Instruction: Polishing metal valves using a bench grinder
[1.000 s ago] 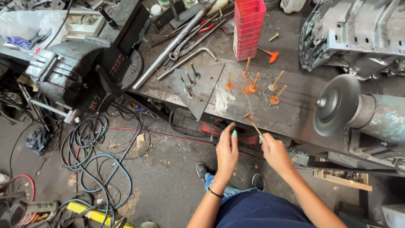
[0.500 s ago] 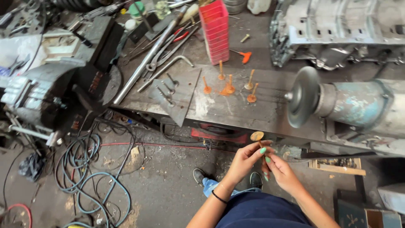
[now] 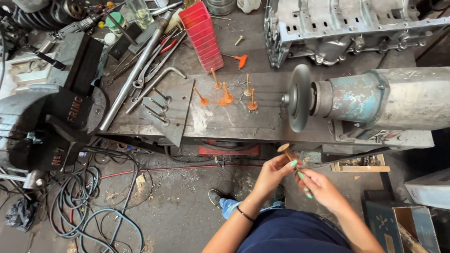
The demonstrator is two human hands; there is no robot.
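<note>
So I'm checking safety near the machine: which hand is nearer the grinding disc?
Left. The left hand holds the rusty valve just below the grinding disc; the right hand sits lower and farther from it.

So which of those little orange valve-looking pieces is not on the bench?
The valve pinched between the left hand and right hand, just below the grinding disc. The other four stand stem-up on the bench.

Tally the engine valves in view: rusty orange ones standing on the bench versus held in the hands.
Orange valves on the bench: 5
Valve held in both hands: 1
Total: 6
</note>
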